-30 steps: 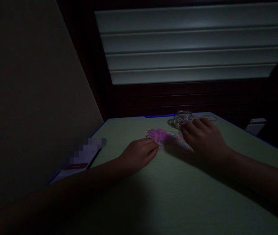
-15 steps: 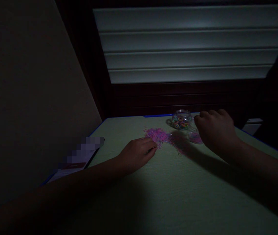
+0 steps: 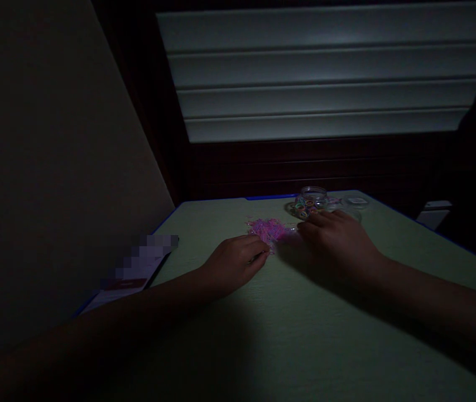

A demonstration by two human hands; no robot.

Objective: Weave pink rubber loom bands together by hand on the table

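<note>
A loose heap of thin pink and purple elastic bands [image 3: 268,229] lies on the pale green table. At its near edge rests my left hand [image 3: 238,262], thumb and fingers pinched together; whatever is between the tips is too small to make out. My right hand [image 3: 340,243] is just right of the heap, fingers curled down and closed, with the tips mostly hidden in shadow. Behind it stands a clear jar [image 3: 313,195] holding several coloured ring-shaped bands, partly covered by the hand.
Clear round lid-like pieces [image 3: 355,202] lie right of the jar. A paper or booklet [image 3: 126,283] is at the table's left edge. A wall rises on the left, and a slatted panel [image 3: 321,100] stands behind the table [image 3: 304,335]. The light is dim.
My right hand has come down and left from beside the jar toward the heap, uncovering the clear pieces behind it. My left hand has stayed in place.
</note>
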